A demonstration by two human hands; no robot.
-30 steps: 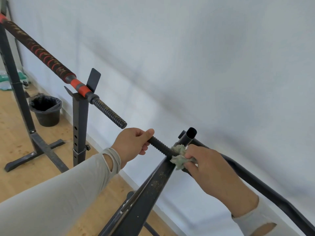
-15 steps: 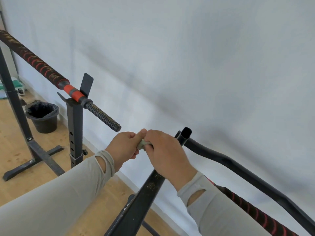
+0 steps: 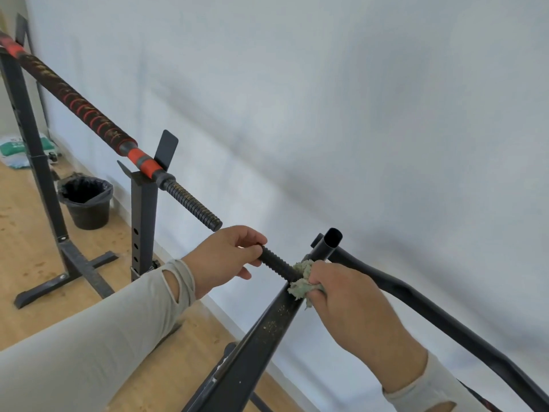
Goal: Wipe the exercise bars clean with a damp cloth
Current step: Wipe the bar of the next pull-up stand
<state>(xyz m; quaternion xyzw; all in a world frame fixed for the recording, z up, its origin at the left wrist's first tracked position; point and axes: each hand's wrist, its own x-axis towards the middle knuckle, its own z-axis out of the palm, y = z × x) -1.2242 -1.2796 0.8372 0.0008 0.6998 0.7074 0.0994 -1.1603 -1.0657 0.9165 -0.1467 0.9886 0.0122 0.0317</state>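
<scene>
We've got our left hand (image 3: 221, 258) gripping the threaded bar end (image 3: 276, 263), right hand (image 3: 350, 301) pinching the cloth (image 3: 301, 281) around it (the long red-wrapped bar (image 3: 80, 107) looks untouched), so plenty left.

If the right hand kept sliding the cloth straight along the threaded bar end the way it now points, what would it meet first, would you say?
Most likely the left hand, which grips the same threaded bar end just beyond the cloth held by the right hand. Only bare threads lie between them; depth is hard to judge.
</scene>
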